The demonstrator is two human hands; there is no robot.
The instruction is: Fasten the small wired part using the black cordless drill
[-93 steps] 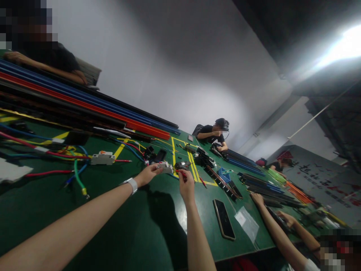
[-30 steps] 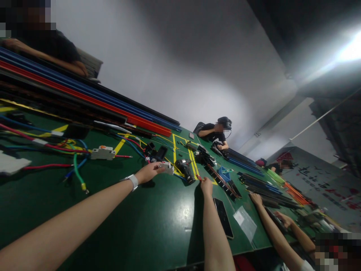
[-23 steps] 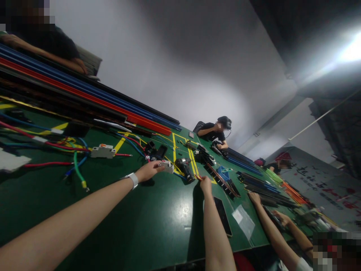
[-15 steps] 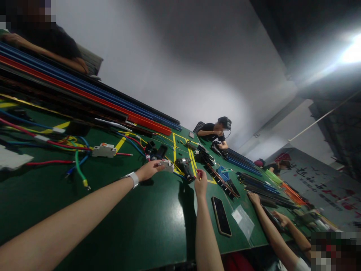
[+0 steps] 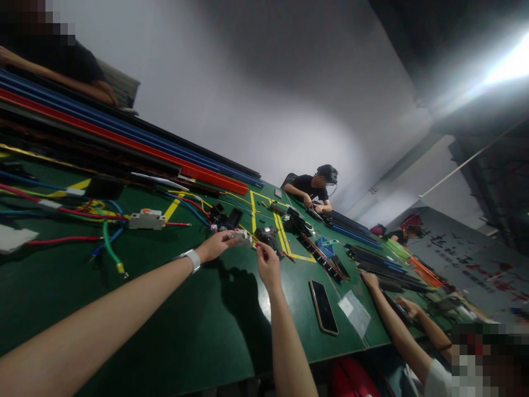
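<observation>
Between the fingertips of my left hand (image 5: 215, 246) is a small white circuit breaker (image 5: 243, 237), held just above the table. My right hand (image 5: 269, 266) pinches a short red wire (image 5: 290, 256) close to the breaker's right end. One end of that wire sticks out to the right of my fingers; whether the other end touches the breaker is too small to tell. Right behind both hands lies a cordless drill (image 5: 268, 236), partly covered by my right hand. A second white breaker (image 5: 147, 219), with wires attached on both sides, rests on the table to the left.
Coloured cables (image 5: 106, 237) spread over the left of the green table (image 5: 165, 342). Long blue and orange bars (image 5: 215, 179) run along the back. A phone (image 5: 324, 307) and a plastic bag (image 5: 355, 314) lie at right, beside a co-worker's arms (image 5: 392, 325). Another person (image 5: 309, 190) works across.
My right hand has moved left with the red wire, up to the breaker. My left hand still holds the breaker, now turned slightly. The person across has lowered a hand.
</observation>
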